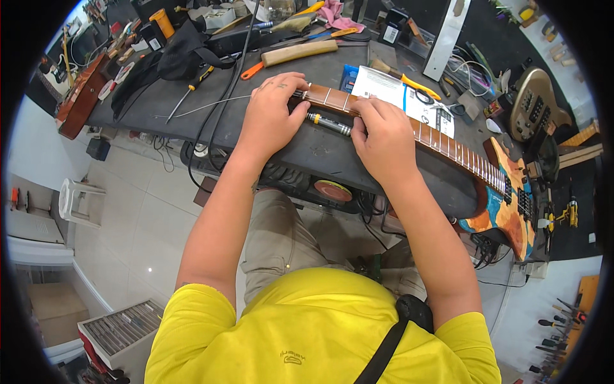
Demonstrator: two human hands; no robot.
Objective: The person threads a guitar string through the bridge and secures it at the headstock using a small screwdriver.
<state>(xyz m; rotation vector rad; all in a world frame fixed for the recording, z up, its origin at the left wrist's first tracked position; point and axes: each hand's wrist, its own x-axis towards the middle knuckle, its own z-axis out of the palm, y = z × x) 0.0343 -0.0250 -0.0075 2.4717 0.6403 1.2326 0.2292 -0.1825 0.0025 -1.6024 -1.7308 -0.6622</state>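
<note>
An electric guitar with a wood-and-blue body (497, 208) lies across the bench, its fretted neck (457, 153) running up to the left. My left hand (275, 109) is closed over the headstock end, hiding most of it. A thin string or wire (214, 102) sticks out to the left from under that hand. Farther along, my right hand (385, 136) curls over the neck, fingers on the fretboard and thumb at the near edge. Between my hands, just below the neck, a screwdriver-like tool (329, 123) with a yellow-ringed dark handle lies on the bench.
A black cable (224, 96) hangs over the bench (211, 131) left of my hands. Behind the neck lie a white paper package (380, 86), a wooden-handled tool (299, 52) and yellow-handled tools. At far left lies a screwdriver (190, 93); another guitar (537, 105) stands at right.
</note>
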